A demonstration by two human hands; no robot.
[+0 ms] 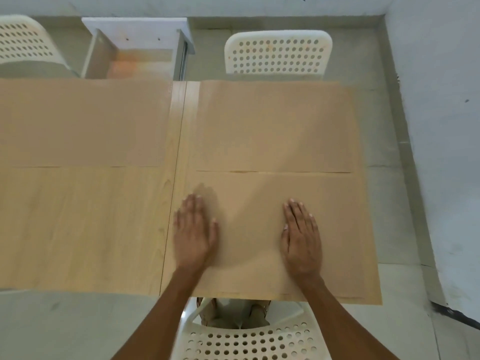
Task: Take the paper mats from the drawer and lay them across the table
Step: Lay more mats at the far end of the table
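Paper mats: three lie flat on the wooden surface (85, 224), one far left (78, 123), one far right (275, 126), one near right (259, 229).
My left hand (193, 232) and right hand (302, 240) rest palm-down on the near right mat, arms straight, fingers flat, gripping nothing. Beyond the surface the drawer (137, 58) stands open among three white chairs.
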